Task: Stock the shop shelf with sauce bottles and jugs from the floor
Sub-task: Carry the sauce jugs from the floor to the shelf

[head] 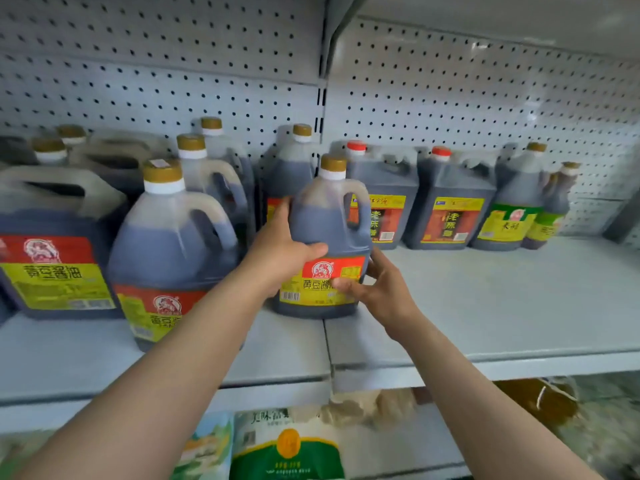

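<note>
A gold-capped soy sauce jug stands upright on the grey shelf, at the seam between two boards. The left hand grips its shoulder, while the right hand clasps its label. More soy sauce jugs stand left, red-capped vinegar jugs behind right.

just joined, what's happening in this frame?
A person is stocking a shop shelf with dark sauce jugs. Both hands are on one gold-capped jug standing near the shelf's front edge: the left hand grips its side, and the right hand holds the lower label area. Similar jugs already stand to the left, and red-capped jugs line the back. Bagged goods sit on the shelf below.
</note>
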A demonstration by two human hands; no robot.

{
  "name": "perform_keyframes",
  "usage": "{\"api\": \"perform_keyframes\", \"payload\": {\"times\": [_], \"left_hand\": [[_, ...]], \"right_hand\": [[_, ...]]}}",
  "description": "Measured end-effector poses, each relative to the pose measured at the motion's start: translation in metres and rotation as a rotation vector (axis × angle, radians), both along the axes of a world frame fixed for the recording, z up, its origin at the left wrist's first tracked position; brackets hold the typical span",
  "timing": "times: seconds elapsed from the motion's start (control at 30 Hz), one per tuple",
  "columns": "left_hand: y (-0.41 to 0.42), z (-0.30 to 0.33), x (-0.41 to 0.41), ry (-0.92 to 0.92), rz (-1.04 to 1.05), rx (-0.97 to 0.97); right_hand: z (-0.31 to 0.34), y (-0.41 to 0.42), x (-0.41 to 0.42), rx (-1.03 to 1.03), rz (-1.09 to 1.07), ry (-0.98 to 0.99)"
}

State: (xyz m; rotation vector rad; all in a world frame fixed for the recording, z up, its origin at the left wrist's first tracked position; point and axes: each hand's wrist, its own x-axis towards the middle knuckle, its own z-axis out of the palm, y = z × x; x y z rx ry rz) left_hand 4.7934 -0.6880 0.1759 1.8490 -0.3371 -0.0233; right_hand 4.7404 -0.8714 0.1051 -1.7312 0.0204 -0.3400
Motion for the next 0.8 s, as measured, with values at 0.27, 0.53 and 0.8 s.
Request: {"api": "perform_keyframes", "payload": {"times": [0.27, 0.53, 0.8], "left_hand": [[-0.020, 0.001, 0.031, 0.006, 0.166, -0.059], [-0.021, -0.002, 0.044, 0.008, 0.238, -0.018], [-0.016, -0.002, 0.052, -0.012, 0.247, 0.048]], "right_hand": [[-0.008, -0.005, 0.063, -0.015, 0.074, -0.038], [-0.012, -0.003, 0.079, 0.004, 0.084, -0.041], [-0.008, 0.003, 0.085, -0.055, 0.055, 0.019]]}}
